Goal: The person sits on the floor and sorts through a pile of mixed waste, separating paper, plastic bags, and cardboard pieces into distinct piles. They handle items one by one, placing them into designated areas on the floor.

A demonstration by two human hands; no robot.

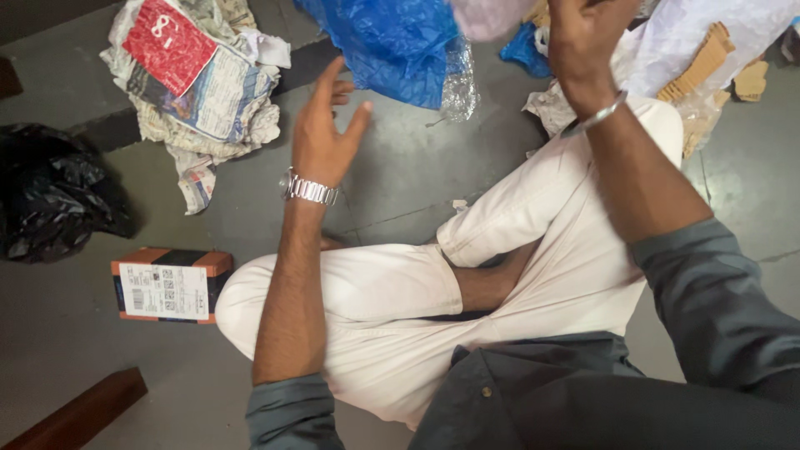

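Head view: both my hands raised over the floor.
My left hand (321,137) spreads open beside blue plastic (387,46); my right hand (583,42) perhaps grips pale wrapping (487,17), fingers hidden.

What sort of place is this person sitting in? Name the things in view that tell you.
Probably an indoor unpacking or sorting spot on a bare grey floor. Crumpled newspaper, a blue plastic sheet, torn cardboard and a small labelled box lie around the seated person.
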